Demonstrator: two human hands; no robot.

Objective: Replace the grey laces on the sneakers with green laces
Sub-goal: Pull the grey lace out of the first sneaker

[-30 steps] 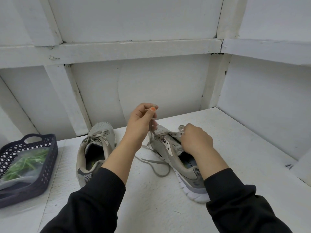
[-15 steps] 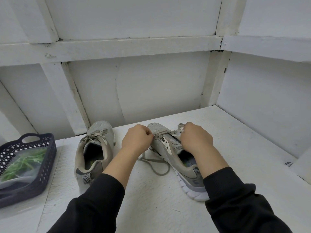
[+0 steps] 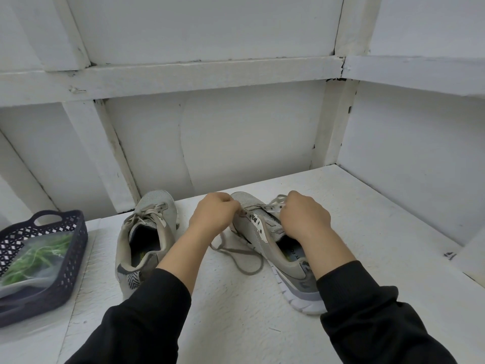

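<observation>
Two grey sneakers stand on the white table. The left sneaker (image 3: pixel 147 237) is still laced with a grey lace. The right sneaker (image 3: pixel 275 248) has its grey lace (image 3: pixel 236 256) partly pulled out, a loose loop lying on the table to its left. My left hand (image 3: pixel 214 215) is curled at the shoe's toe-side eyelets and pinches the grey lace. My right hand (image 3: pixel 304 215) is curled on the shoe's upper by the tongue and eyelets, holding it. Green laces (image 3: pixel 34 258) lie in a clear bag inside the basket.
A dark blue perforated basket (image 3: pixel 70 258) sits at the table's left edge. White walls with beams close off the back and right side. Bare table surface (image 3: pixel 236 311) lies in front of the shoes.
My left hand, raised one second ago with the lace pulled up, has come down to the right sneaker's eyelets. My right hand has stayed on the shoe.
</observation>
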